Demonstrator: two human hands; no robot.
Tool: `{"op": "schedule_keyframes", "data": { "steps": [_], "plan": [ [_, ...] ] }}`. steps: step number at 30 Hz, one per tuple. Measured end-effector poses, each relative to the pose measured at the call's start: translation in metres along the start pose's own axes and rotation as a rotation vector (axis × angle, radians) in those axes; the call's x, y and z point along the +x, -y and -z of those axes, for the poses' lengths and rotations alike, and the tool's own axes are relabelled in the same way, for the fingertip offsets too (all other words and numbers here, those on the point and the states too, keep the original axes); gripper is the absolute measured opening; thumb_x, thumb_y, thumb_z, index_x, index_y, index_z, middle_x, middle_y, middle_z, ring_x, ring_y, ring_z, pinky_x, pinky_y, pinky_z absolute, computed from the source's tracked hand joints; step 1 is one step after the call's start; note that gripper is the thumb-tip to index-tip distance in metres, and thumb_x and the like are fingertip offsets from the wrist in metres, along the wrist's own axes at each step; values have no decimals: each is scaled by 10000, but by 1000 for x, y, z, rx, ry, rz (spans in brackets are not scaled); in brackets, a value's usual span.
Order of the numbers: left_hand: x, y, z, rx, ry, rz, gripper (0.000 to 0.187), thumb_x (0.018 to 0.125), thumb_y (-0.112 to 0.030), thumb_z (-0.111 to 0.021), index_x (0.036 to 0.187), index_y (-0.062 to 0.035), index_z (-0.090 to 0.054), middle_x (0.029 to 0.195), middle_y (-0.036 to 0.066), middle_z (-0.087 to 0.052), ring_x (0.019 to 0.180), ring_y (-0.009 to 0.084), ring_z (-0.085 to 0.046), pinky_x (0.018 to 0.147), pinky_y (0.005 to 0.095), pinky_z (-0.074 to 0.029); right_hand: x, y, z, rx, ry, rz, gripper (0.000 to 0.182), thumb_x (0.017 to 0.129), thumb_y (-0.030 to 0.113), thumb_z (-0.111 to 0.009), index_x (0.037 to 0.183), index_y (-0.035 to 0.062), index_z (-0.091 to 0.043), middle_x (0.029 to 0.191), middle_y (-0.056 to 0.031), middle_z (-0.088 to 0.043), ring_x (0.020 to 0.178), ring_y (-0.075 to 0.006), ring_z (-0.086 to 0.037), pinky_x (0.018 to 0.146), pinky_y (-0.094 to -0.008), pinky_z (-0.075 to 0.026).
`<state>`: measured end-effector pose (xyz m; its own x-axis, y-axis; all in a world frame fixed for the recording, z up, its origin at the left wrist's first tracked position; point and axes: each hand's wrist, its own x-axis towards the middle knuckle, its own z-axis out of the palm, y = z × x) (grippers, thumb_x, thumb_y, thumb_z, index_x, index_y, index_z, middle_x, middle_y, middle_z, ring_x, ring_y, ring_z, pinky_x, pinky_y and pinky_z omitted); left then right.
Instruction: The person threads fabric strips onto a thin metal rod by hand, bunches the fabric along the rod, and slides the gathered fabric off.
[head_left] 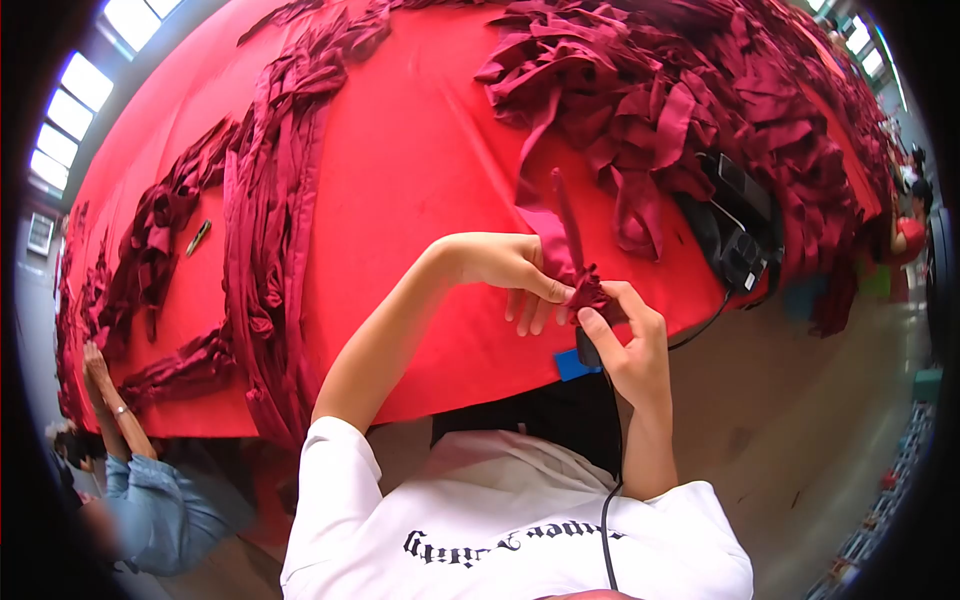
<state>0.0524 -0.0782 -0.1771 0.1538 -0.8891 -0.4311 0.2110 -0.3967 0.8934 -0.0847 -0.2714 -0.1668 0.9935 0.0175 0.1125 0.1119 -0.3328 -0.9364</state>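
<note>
A gathered bunch of dark red fabric strip (590,292) is pinched between my two hands just above the table's near edge. The thumb and index finger of my left hand (505,270) close on its left side, while the other fingers hang loose. My right hand (630,340) grips the bunch from the right with thumb and fingers. One narrow end (566,215) of the strip sticks up above the bunch, and a wider length trails back toward the pile. Below my right fingers sits a small dark object, partly hidden, beside a blue piece (575,365) at the table edge.
A large pile of dark red strips (640,110) covers the back right of the red-covered table (390,200). Long strips (275,200) lie at left near a small clip-like tool (199,237). Black devices (740,250) with cables rest at right. Another person (165,500) works at left.
</note>
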Motion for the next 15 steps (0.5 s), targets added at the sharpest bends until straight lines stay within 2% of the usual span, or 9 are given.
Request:
{"op": "schedule_keyframes", "data": {
  "steps": [1,2,5,6,8,9,11,14,15],
  "plan": [
    [-1,2,0,24,44,1,479,1009,-420,-528,968,24,-703,765,140,-725,636,198,-706,566,284,-543,0,0,1,4,15,7,227,902,108,-673,1068,-35,-615,839,-109,-693,749,-136,-655,701,-259,-501],
    [-3,2,-1,8,25,-13,479,1009,-420,-528,968,24,-703,765,140,-725,636,198,-706,566,284,-543,1,-2,2,6,34,-27,219,909,118,-673,1057,-36,-624,842,-98,-695,758,-138,-654,707,-264,-501],
    [-19,-29,-9,251,87,373,674,999,-576,-441,974,33,-729,720,138,-714,628,188,-704,573,282,-554,10,-5,12,-58,81,-56,239,927,171,-677,1037,-40,-650,863,-105,-694,798,-148,-654,744,-276,-501],
    [-26,-35,-9,238,81,363,674,999,-576,-441,974,33,-729,720,138,-714,628,188,-704,573,282,-554,14,-3,12,-79,47,-33,247,935,182,-669,1039,-41,-651,868,-107,-695,801,-151,-653,747,-277,-500],
    [-43,-44,-6,386,8,277,640,991,-570,-470,983,13,-732,722,125,-717,648,183,-713,574,278,-563,24,1,13,-124,-6,16,259,959,198,-636,1054,-42,-657,884,-109,-700,809,-156,-651,753,-279,-499],
    [-53,-45,-2,288,-21,167,567,995,-522,-502,1012,1,-721,743,111,-724,682,169,-722,572,268,-567,29,2,12,-109,-21,24,263,962,203,-632,1060,-40,-659,890,-108,-703,812,-155,-651,752,-279,-499],
    [-64,-40,5,149,-191,-163,494,996,-465,-539,1011,2,-699,780,102,-730,679,159,-718,572,261,-560,40,4,5,-42,-66,26,284,970,224,-623,1071,-38,-660,905,-111,-709,820,-153,-652,749,-281,-498],
    [-43,-29,16,162,-612,-257,435,995,-434,-563,979,-15,-679,826,83,-722,774,131,-701,662,261,-529,54,6,3,-95,26,24,291,975,232,-617,1054,-46,-659,886,-110,-708,809,-145,-650,743,-277,-497],
    [-30,-18,20,215,-660,-346,439,1000,-436,-560,1002,-13,-676,794,22,-677,791,85,-646,722,243,-498,56,3,2,-109,86,26,281,990,218,-596,1038,-52,-657,845,-103,-697,767,-119,-626,717,-265,-486]
  ]
}}
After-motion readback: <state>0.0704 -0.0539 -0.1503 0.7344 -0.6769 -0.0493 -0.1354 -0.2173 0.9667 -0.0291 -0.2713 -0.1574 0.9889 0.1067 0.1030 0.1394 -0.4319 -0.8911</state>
